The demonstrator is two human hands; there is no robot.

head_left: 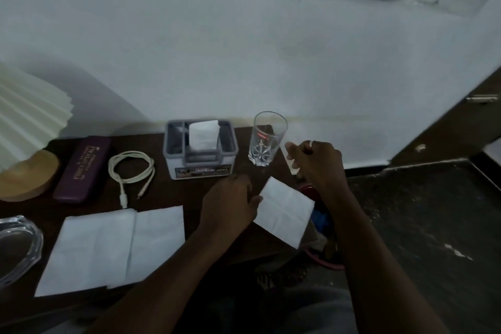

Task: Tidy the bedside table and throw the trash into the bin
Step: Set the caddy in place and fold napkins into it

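Note:
On the dark wooden bedside table (168, 195) my left hand (230, 200) pinches the left edge of a creased white tissue (286, 211), which hangs over the table's right edge. Just below it is a bin (324, 262) with a reddish rim and blue stuff inside, mostly hidden by my right arm. My right hand (314, 163) hovers just right of an empty clear drinking glass (267, 138), fingers loosely apart and holding nothing. Two large unfolded white tissues (113, 247) lie flat at the table's front.
A grey tissue holder (200, 149) stands at the back beside the glass. Left of it lie a coiled white cable (131, 171), a purple case (81, 168) and a lamp (27, 116) with a pleated shade. A glass dish (16, 247) sits front left. Dark floor (420, 225) lies to the right.

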